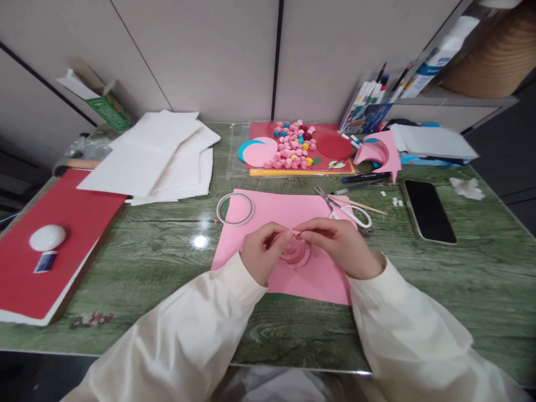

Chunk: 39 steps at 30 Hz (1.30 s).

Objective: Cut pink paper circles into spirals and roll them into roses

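Above a pink paper sheet (322, 282), a coiled pink paper strip (293, 257) hangs in loose spiral loops. My left hand (263, 251) pinches it between thumb and forefinger. My right hand (343, 245) pinches the same strip close by, the two sets of fingertips almost meeting. Some of the strip is hidden behind the fingers. White-handled scissors (325, 201) and a pointed wooden stick (372, 209) lie just beyond my right hand. A roll of tape (218, 211) rests at the sheet's far left corner.
Several pink, blue and yellow paper rolls (288, 148) sit on a red sheet at the back. A phone (429, 212) lies at right, near pink paper offcuts (391, 151). White sheets (146, 148) and a red board (62, 206) with a white egg-shaped object (47, 238) occupy the left.
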Motion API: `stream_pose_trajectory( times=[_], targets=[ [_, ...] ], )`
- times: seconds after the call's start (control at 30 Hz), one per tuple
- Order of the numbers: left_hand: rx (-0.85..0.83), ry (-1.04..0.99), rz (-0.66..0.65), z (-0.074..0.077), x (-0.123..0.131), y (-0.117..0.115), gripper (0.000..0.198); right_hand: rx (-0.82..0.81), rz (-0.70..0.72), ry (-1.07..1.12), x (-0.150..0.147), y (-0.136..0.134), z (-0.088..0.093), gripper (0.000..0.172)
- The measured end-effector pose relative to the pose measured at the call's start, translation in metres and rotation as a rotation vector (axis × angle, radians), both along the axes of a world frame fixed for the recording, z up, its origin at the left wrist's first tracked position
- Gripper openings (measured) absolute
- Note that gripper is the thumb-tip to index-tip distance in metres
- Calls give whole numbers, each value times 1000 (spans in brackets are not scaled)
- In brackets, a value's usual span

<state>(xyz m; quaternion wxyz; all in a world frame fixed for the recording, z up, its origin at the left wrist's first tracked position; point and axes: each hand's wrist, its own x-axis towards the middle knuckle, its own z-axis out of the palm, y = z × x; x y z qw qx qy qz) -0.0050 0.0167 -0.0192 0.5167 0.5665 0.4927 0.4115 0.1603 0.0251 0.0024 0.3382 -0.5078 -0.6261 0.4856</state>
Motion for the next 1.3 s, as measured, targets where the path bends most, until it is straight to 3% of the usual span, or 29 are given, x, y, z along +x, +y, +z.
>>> stream_pose_trajectory(
  times=[1.3],
  targets=[
    [-5, 46, -7, -1, 1, 0, 21, -16, -15, 12, -2, 1, -1, 11]
  ],
)
